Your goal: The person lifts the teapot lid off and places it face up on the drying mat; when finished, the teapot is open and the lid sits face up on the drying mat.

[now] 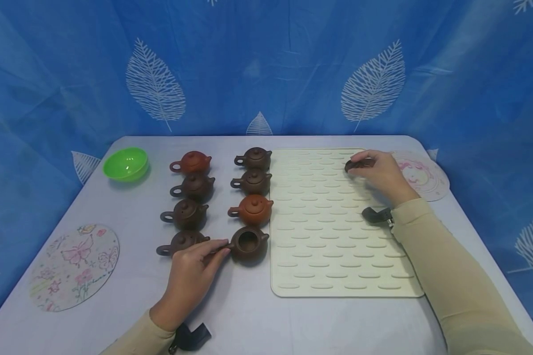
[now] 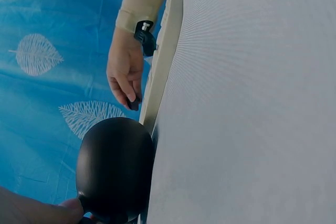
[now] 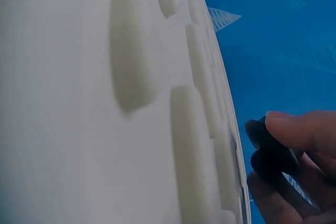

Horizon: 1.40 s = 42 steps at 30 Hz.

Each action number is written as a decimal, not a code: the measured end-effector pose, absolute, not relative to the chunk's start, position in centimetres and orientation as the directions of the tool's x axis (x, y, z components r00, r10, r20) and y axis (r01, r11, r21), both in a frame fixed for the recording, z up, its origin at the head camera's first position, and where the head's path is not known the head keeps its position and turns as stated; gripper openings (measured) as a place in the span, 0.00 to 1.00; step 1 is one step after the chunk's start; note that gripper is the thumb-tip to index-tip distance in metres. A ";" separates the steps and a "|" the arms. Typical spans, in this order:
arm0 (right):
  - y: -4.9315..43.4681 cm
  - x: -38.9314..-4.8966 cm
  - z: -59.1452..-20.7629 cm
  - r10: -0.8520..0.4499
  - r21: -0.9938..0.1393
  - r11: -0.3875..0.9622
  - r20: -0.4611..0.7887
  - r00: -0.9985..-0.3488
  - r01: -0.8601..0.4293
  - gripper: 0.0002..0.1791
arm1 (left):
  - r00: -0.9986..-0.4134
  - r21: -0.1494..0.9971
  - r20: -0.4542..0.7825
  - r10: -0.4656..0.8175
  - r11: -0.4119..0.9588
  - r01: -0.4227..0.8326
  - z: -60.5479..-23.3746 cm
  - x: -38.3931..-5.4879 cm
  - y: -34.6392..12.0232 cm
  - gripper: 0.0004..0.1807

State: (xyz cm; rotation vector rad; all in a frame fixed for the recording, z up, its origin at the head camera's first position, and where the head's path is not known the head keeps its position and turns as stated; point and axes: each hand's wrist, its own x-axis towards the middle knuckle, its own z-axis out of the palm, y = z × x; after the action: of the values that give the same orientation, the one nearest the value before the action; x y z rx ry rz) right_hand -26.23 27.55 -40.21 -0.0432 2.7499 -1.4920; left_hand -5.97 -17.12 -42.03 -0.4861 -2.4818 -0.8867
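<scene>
My left hand [image 1: 188, 276] pinches the handle of a dark brown teapot [image 1: 248, 258] between thumb and fingers. This teapot has no lid on, so its round opening shows from above. In the left wrist view its smooth body [image 2: 115, 166] stands beside the thumb. Over the far right part of a cream mat [image 1: 288, 291], my right hand [image 1: 384, 175] holds a small dark lid [image 1: 351, 165]. The right wrist view shows thumb and fingers pinching the lid [image 3: 273, 153], which is held up above the mat's surface.
Several lidded teapots stand in two columns left of the mat, among them a reddish one [image 1: 194, 162] and an orange-brown one [image 1: 254, 211]. A green bowl [image 1: 126, 165] sits at the back left. Round patterned mats lie at left [image 1: 77, 266] and right [image 1: 431, 177].
</scene>
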 end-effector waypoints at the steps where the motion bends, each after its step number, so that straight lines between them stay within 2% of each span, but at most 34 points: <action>1: 27.6 -26.2 -40.3 -0.036 -0.834 0.552 0.006 -0.999 -0.025 0.20 | -0.831 0.500 0.529 0.172 0.728 0.469 -42.0 -6.0 -17.1 0.14; 19: 27.8 -26.8 -41.2 -0.061 -0.775 0.628 0.047 -0.997 -0.075 0.17 | -0.812 0.486 0.555 0.182 0.721 0.494 -42.2 -6.0 -17.2 0.15; 34: 27.9 -26.5 -40.5 0.041 -0.797 0.604 -0.007 -0.999 0.030 0.20 | -0.825 0.498 0.538 0.175 0.723 0.479 -42.1 -6.0 -17.1 0.15; 42: 27.7 -26.3 -40.0 0.062 -0.817 0.576 -0.003 -0.998 0.038 0.23 | -0.824 0.496 0.540 0.172 0.725 0.477 -42.1 -6.0 -17.1 0.15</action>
State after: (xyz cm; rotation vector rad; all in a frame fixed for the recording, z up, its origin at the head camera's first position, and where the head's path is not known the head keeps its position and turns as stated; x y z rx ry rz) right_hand -26.26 27.73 -39.99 0.0895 2.8118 -1.4558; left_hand -5.96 -17.08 -42.07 -0.4956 -2.4652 -0.8876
